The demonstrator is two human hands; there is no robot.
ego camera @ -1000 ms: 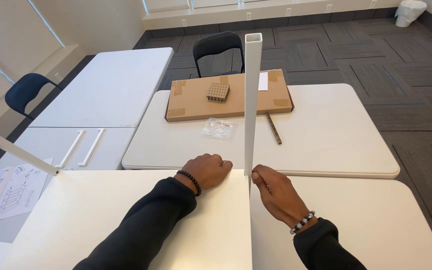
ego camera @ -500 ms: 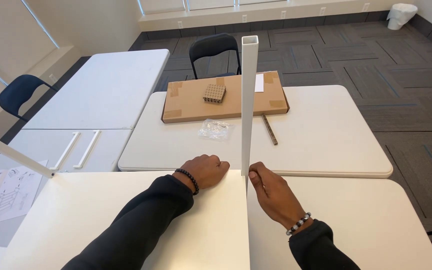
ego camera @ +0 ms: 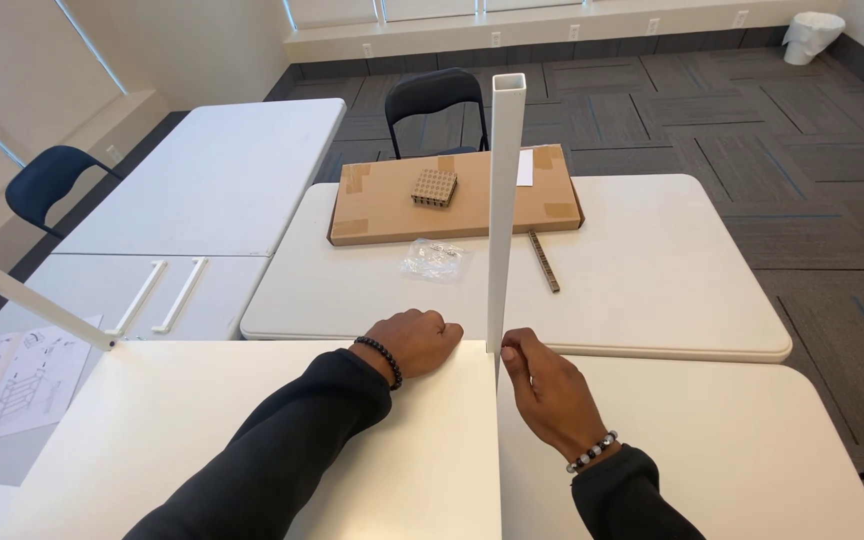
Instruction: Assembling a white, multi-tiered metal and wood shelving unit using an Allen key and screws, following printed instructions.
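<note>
We see one view only, from our head, looking steeply down and forward. Our left hand (ego camera: 414, 340) and right hand (ego camera: 544, 392) sit close below the lens; beyond their grip stretch tables, then floor.

Sleeves: long, black, soft knit-like cloth, plain with no print, loosely creased along both forearms.
Cuffs: both end at the wrist, leaving the hands bare.
Left hand (ego camera: 417, 338): bare, no ring visible.
Left wrist: a bracelet (ego camera: 385, 357) of small round dark beads, sitting just above the cuff.
Right hand (ego camera: 544, 390): bare, no ring visible.
Right wrist: a beaded bracelet (ego camera: 592, 453) mixing dark beads with pale, silvery ones, close against the cuff edge.
</note>
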